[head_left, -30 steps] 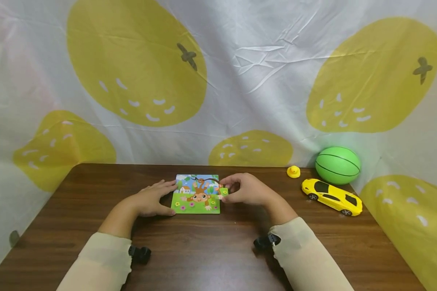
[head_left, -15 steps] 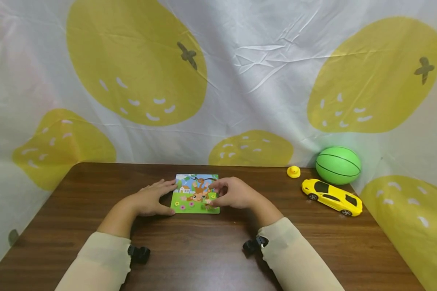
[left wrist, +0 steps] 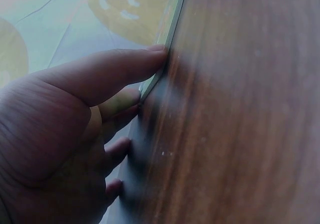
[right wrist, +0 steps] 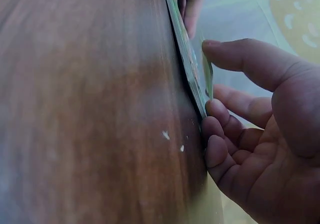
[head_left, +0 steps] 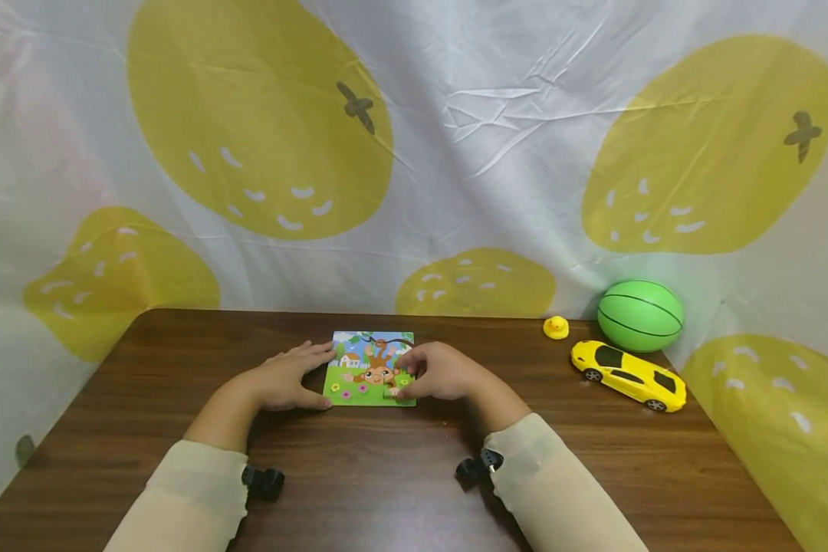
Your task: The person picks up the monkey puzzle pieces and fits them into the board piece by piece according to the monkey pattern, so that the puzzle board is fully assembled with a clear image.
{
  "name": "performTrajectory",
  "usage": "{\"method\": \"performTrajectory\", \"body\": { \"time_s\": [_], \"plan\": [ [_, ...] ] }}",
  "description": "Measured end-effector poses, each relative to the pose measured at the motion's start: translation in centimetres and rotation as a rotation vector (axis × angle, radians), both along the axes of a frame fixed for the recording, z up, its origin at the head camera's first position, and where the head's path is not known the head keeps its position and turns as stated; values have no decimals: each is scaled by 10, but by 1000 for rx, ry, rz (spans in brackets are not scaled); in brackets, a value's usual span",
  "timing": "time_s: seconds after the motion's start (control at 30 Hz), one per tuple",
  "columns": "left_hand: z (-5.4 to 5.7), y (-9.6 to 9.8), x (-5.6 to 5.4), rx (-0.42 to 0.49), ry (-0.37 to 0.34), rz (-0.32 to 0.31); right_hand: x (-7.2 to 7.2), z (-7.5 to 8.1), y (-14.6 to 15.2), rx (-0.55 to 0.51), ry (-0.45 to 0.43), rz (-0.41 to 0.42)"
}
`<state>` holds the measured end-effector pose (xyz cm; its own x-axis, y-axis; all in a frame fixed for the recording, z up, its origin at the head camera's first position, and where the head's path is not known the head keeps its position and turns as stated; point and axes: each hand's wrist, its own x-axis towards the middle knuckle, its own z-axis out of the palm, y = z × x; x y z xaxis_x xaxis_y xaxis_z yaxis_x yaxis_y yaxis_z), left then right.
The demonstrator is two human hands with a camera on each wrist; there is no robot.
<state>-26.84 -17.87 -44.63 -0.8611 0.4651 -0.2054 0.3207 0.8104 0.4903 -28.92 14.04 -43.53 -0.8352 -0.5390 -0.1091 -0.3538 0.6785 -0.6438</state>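
Note:
A square puzzle [head_left: 350, 392] with a cartoon monkey, a house and flowers lies flat on the brown table. My left hand [head_left: 284, 378] rests against its left side, thumb and fingers spread and touching the edge. Over the puzzle's right part, my right hand [head_left: 445, 373] pinches a small flat puzzle piece [right wrist: 209, 77] between thumb and fingers. In the right wrist view this piece stands just above the board's surface, near its lower right corner, while the other fingers curl by the board's edge. The fingers hide part of the puzzle's right side in the head view.
On the right side of the wooden table [head_left: 359, 475] stand a yellow toy car [head_left: 628, 376], a green ball [head_left: 640, 315] and a small yellow rubber duck [head_left: 556, 328]. A white curtain [head_left: 469, 176] with yellow fruit prints hangs behind the table.
My right hand has moved left with the puzzle piece, from beside the puzzle's right edge to over its lower right part. The left hand has stayed in place.

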Motion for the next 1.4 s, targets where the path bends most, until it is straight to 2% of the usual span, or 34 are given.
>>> {"method": "performTrajectory", "body": {
  "time_s": [0.8, 1.2, 1.4],
  "plan": [
    [-2, -1, -2, 2, 3, 0, 0, 3, -5, 60, -3, -14],
    [-3, 0, -4, -3, 4, -5, -3, 5, -10, 139, -4, -38],
    [-3, 0, -3, -1, 10, -5, -3, 8, -8, 130, 4, 7]
  ]
}}
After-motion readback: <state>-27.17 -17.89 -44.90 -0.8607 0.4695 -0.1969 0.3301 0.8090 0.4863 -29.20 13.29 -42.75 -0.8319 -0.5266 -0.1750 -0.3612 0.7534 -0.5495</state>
